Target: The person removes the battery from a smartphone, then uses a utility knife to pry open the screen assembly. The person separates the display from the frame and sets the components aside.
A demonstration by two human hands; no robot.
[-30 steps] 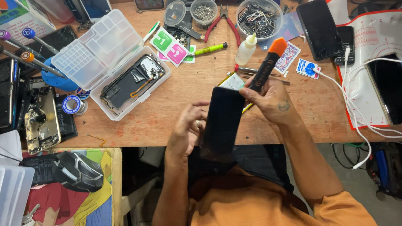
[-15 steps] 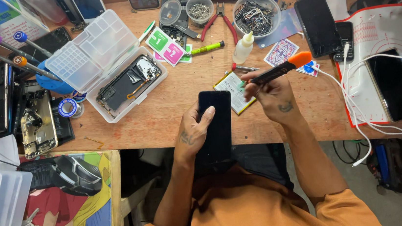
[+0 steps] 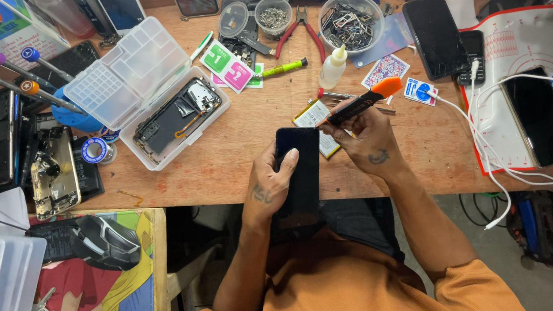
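Head view: the left hand (image 3: 272, 179) grips a black phone (image 3: 299, 170) at the near edge of the wooden desk (image 3: 249, 155), thumb laid across its dark face, fingers wrapped behind. The phone stands lengthwise, its lower end over the person's lap. The right hand (image 3: 362, 137) pinches a black tool with an orange tip (image 3: 362, 102), fingers closed on the handle, tip pointing up and right, away from the phone. A small battery (image 3: 313, 115) lies just behind the phone. Further left an open clear box (image 3: 142, 91) holds an opened phone (image 3: 174, 114). A white bottle (image 3: 334, 67) and red pliers (image 3: 298, 30) lie beyond.
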